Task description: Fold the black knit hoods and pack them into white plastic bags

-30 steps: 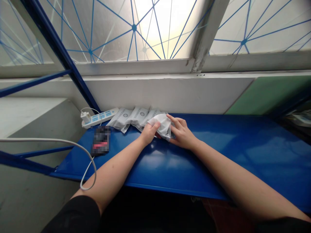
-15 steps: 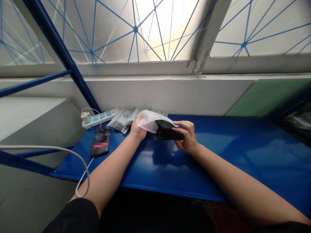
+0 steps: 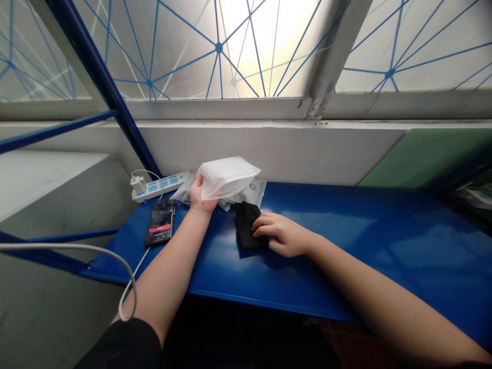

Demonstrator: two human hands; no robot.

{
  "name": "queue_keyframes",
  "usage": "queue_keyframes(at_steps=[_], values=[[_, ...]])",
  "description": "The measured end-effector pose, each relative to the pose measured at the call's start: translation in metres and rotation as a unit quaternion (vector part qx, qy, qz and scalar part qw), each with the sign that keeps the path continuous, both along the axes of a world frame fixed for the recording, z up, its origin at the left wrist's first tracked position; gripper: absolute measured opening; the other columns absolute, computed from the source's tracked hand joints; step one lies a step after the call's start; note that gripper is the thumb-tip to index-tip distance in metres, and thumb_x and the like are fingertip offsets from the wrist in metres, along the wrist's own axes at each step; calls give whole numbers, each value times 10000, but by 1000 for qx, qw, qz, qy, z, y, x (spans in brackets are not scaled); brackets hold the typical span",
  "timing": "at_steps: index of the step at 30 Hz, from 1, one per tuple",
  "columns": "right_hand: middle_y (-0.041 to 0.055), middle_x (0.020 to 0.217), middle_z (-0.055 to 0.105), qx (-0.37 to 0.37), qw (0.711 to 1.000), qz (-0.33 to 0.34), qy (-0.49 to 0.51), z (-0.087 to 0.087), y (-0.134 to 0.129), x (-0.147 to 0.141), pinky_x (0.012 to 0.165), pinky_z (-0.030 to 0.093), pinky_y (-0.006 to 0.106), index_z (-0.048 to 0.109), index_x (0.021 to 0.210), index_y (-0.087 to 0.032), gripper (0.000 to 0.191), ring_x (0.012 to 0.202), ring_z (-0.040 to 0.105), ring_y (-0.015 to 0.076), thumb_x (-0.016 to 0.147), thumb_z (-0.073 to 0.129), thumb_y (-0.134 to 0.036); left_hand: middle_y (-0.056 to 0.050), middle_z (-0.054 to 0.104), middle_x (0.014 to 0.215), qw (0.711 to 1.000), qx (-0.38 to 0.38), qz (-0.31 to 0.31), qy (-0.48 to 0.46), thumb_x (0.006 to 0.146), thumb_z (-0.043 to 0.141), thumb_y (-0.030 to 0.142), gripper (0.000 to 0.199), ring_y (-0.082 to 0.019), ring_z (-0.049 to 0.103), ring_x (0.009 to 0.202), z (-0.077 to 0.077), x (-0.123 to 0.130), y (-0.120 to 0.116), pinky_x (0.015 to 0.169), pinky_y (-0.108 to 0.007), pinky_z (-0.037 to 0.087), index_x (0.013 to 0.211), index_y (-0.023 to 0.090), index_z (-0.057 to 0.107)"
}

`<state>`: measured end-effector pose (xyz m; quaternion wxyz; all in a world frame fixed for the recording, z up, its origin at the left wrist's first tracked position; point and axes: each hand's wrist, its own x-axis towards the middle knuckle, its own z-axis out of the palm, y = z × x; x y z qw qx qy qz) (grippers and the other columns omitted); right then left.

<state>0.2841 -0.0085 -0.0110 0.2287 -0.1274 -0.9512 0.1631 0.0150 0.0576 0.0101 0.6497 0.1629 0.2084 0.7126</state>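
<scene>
My left hand (image 3: 203, 199) is closed on the left end of a white translucent bag (image 3: 229, 173), its thumb on top, lifted over the back of the table. The bag's lower right edge gapes, and it looks thin and flat. Lower and to the right, a folded black cloth item (image 3: 246, 225) is at the blue tabletop. My right hand (image 3: 280, 233) grips its right edge, fingertips on top and thumb below. What kind of garment or cloth it is, I cannot tell.
Grey printed plastic packets (image 3: 254, 191) lie behind the white bag. On the left are a power strip (image 3: 163, 185) with a plugged-in charger and a phone (image 3: 160, 223) on a white cable (image 3: 132, 287). A blue metal frame (image 3: 134, 130) rises at the table's left end.
The black cloth has come out of the white bag and moved down and left with my right hand to the tabletop. My left hand has shifted left and up with the bag.
</scene>
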Motion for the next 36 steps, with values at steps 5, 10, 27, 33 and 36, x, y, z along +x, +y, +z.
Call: queue_keyframes(at_steps=[5, 10, 27, 33, 36], values=[[84, 903, 730, -283, 898, -165, 294, -27, 31, 10, 727, 568, 388, 675, 988, -207, 423, 777, 686, 228, 1015, 402, -530, -144, 762, 1035, 988, -25, -127, 80, 1007, 389, 351, 450, -305, 702, 1103, -4, 10, -6, 953, -478, 573, 1284, 92, 632], [126, 952, 768, -550, 735, -149, 368, -27, 52, 20, 720, 616, 427, 661, 1069, -188, 719, 847, 747, 289, 887, 382, -824, -166, 743, 1074, 949, -19, -282, 138, 969, 517, 369, 434, -327, 704, 1077, -16, 30, -14, 954, -459, 565, 1272, 75, 620], [151, 918, 783, -609, 609, -286, 420, -29, 68, 33, 819, 639, 422, 718, 930, -128, 123, 812, 762, 287, 869, 688, -231, -61, 723, 851, 935, -34, -141, 323, 651, 679, 10, 643, -151, 670, 636, -19, 31, -13, 617, -264, 547, 1271, 136, 567], [132, 889, 783, -627, 653, -229, 358, -27, 57, 30, 768, 627, 363, 743, 932, -123, 234, 755, 753, 251, 789, 797, -300, -93, 729, 821, 935, -21, -135, 327, 756, 781, 257, 262, -198, 699, 709, -20, 30, -13, 699, -325, 582, 950, 108, 685], [112, 866, 785, -616, 662, -237, 355, -28, 55, 28, 738, 619, 339, 751, 917, -139, 276, 725, 743, 229, 740, 847, -327, -93, 710, 739, 928, -60, -127, 344, 762, 799, 296, 246, -206, 682, 625, -24, 31, -12, 647, -361, 583, 855, 107, 673]])
